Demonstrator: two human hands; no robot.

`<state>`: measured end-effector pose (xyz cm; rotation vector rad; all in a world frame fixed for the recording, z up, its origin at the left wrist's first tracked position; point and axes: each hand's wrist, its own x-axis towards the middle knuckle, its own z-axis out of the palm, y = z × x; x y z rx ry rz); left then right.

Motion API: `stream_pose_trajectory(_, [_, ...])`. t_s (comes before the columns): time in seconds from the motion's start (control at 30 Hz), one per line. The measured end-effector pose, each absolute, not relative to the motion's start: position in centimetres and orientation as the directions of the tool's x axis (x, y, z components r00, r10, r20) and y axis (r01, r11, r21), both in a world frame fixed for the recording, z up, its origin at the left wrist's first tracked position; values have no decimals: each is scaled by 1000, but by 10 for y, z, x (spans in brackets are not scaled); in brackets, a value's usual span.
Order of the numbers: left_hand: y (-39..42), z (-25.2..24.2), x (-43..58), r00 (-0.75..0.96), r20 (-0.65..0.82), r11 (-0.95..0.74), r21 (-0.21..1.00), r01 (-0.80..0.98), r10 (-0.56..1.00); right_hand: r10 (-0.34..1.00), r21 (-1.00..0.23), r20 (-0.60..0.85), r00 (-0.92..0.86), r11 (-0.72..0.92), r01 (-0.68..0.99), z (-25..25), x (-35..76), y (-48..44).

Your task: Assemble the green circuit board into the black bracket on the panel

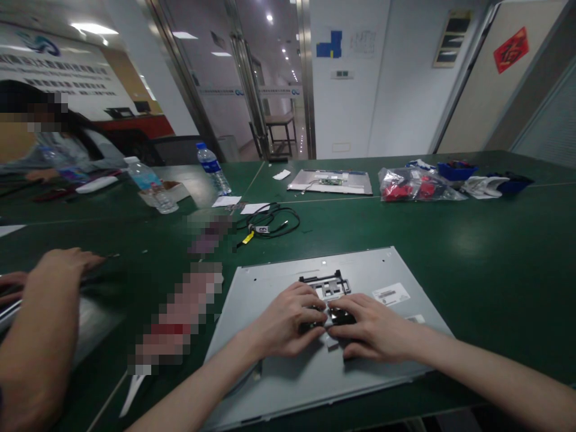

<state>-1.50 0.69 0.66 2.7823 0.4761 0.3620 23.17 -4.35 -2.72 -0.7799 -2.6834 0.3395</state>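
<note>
A grey metal panel (279,372), the back of a flat screen, lies on the green table in front of me. Near its middle sits a black bracket (326,285) with a white-labelled part. My left hand (288,321) and my right hand (373,327) rest together on the panel, fingertips meeting over a small black piece just below the bracket. Both hands have curled fingers pressed on that piece; what exactly they grip is hidden under the fingers.
A co-worker's arm (40,336) reaches in at the left. A coiled black cable (270,222), two water bottles (150,186), a second panel (330,182), a plastic bag of red parts (414,186) and blue trays lie farther back.
</note>
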Motion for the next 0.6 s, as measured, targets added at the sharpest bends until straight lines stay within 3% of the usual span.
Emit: stream_pose_trajectory(0.6, [8,-3,-16,899,227,-899,326,291,373,527,-268,262,-808,844,464,-30,231,-44])
